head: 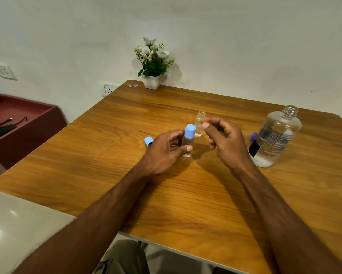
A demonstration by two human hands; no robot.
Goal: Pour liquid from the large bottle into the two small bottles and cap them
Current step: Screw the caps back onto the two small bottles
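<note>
Mid-tabletop, the left grip grasps the capped bottle; the right grip hovers released, holding nothing, beside it.

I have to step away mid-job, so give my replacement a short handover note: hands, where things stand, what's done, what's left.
Left hand: holds the capped small bottle upright on the table; its light blue cap is on.
Right hand: empty, fingers loosely curled, just beside that cap.
Second small bottle: stands behind, open.
Spare light blue cap: lies left of the left hand.
Large bottle: upright at right, uncapped, its dark blue cap beside it.
Done: one bottle capped.
Left: cap the second; its fill level is unclear.
</note>
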